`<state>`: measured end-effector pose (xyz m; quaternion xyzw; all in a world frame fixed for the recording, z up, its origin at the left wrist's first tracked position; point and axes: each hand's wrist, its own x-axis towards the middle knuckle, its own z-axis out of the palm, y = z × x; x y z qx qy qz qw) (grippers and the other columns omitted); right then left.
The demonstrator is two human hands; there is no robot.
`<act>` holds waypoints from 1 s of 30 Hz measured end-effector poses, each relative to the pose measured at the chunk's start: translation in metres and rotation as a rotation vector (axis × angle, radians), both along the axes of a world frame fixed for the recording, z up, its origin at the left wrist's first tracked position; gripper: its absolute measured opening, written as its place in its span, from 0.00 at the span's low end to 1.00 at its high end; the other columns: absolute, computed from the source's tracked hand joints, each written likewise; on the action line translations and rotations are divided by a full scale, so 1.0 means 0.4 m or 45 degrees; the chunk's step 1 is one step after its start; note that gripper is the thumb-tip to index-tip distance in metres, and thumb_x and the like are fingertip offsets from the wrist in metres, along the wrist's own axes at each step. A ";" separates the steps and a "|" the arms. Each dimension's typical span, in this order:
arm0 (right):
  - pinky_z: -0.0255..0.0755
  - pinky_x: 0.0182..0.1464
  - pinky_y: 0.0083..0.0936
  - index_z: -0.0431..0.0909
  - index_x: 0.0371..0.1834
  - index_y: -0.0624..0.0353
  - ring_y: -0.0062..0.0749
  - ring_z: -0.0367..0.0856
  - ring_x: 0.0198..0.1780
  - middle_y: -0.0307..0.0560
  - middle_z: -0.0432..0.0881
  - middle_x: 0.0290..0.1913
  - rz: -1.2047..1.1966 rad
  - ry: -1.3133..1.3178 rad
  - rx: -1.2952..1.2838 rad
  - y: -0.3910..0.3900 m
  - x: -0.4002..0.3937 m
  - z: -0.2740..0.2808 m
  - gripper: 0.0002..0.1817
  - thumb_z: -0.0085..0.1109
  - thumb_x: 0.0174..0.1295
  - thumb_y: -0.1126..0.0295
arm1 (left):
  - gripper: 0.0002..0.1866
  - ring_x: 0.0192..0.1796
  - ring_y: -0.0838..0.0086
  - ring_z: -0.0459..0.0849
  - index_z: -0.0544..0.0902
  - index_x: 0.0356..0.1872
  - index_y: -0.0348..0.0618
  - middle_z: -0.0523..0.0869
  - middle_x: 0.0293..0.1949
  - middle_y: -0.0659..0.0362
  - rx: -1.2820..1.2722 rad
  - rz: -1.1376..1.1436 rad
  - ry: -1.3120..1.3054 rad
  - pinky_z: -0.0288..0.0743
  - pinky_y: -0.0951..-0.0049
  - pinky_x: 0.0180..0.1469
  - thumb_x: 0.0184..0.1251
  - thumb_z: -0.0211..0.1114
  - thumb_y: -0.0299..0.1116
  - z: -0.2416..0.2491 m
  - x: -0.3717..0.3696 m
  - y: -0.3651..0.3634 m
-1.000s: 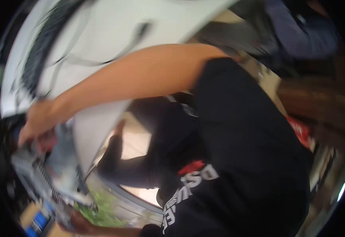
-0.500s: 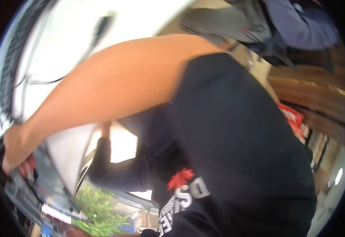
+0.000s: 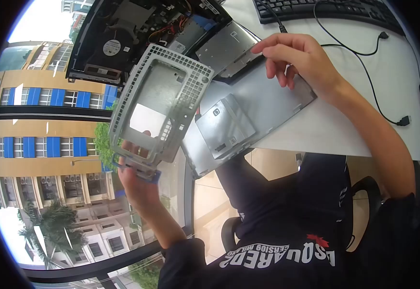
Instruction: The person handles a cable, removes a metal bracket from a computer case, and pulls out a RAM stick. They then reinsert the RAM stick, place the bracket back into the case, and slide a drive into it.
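Note:
My left hand [image 3: 140, 183] grips a perforated grey metal bracket [image 3: 190, 89] by its lower end, holding it tilted up in front of an opened computer case [image 3: 142, 19]. Inside the case a round fan [image 3: 116, 47], wiring and a silver metal box [image 3: 226, 48] show. My right hand [image 3: 301, 60] hovers over the far right part of a flat silver panel [image 3: 284, 106], fingers loosely bent and apart, with nothing visible in them. On that panel rests a smaller silver metal piece [image 3: 226, 125], just right of the bracket.
A black keyboard [image 3: 325, 12] lies at the back of the white table [image 3: 306, 137]. Black cables [image 3: 371, 91] trail over the table's right side. A window with a dark frame [image 3: 51, 113] fills the left. A chair armrest [image 3: 364, 192] stands near my legs.
The blurred earlier view had one arm stretched across to the far left. Now the view has swung round to the table, with the bracket raised in my left hand and my right hand over the panel.

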<state>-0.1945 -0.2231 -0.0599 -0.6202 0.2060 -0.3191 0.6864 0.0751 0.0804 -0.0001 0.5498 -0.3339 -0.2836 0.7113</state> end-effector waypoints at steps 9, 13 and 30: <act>0.72 0.26 0.18 0.87 0.51 0.63 0.18 0.80 0.26 0.41 0.86 0.30 0.004 0.088 -0.010 0.018 -0.010 0.011 0.15 0.58 0.71 0.64 | 0.47 0.61 0.62 0.85 0.75 0.67 0.37 0.84 0.61 0.50 0.252 0.268 -1.675 0.81 0.62 0.62 0.43 0.91 0.33 0.012 -0.080 -0.086; 0.72 0.25 0.18 0.86 0.52 0.63 0.18 0.80 0.26 0.41 0.86 0.30 0.018 0.108 0.017 0.020 -0.013 0.016 0.15 0.58 0.71 0.65 | 0.44 0.59 0.57 0.84 0.77 0.65 0.39 0.83 0.59 0.50 0.222 0.121 -1.936 0.80 0.61 0.60 0.42 0.90 0.30 0.031 -0.096 -0.139; 0.72 0.27 0.18 0.86 0.52 0.64 0.18 0.80 0.25 0.41 0.86 0.30 0.032 0.188 0.014 0.026 -0.008 0.024 0.13 0.59 0.72 0.69 | 0.45 0.57 0.52 0.79 0.77 0.72 0.40 0.80 0.58 0.50 0.247 -0.179 -2.007 0.75 0.55 0.59 0.47 0.84 0.37 0.014 -0.183 -0.257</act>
